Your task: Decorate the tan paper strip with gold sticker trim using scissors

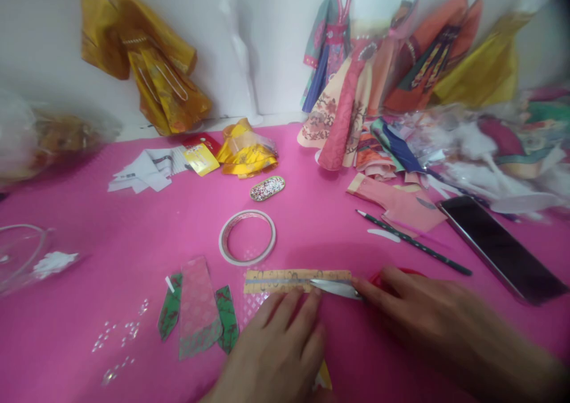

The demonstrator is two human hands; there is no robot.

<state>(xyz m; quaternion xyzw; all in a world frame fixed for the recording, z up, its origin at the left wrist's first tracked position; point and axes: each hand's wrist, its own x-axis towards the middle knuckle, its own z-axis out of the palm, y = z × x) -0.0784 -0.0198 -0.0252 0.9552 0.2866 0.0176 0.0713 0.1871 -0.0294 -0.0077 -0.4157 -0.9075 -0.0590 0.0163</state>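
Note:
A narrow yellowish patterned strip (278, 279) with a grey line along its middle lies flat on the pink surface. My left hand (280, 346) has its fingers stretched out, with the fingertips pressing on the strip's near edge. My right hand (414, 311) is wrapped around red-handled scissors (336, 288), the index finger reaching along toward the blades. The blades look closed together, and their tip rests on the strip near its middle line. Most of the red handle is hidden by the right hand. Something yellow shows partly beneath my left hand.
Beyond the strip lies a tape roll (224, 240). Pink and green fabric pieces (198, 308) and small gems (130, 330) are at left. On the right lie a dark pencil (416, 243) and a phone (499, 243). Doll dresses (338, 106) stand along the back.

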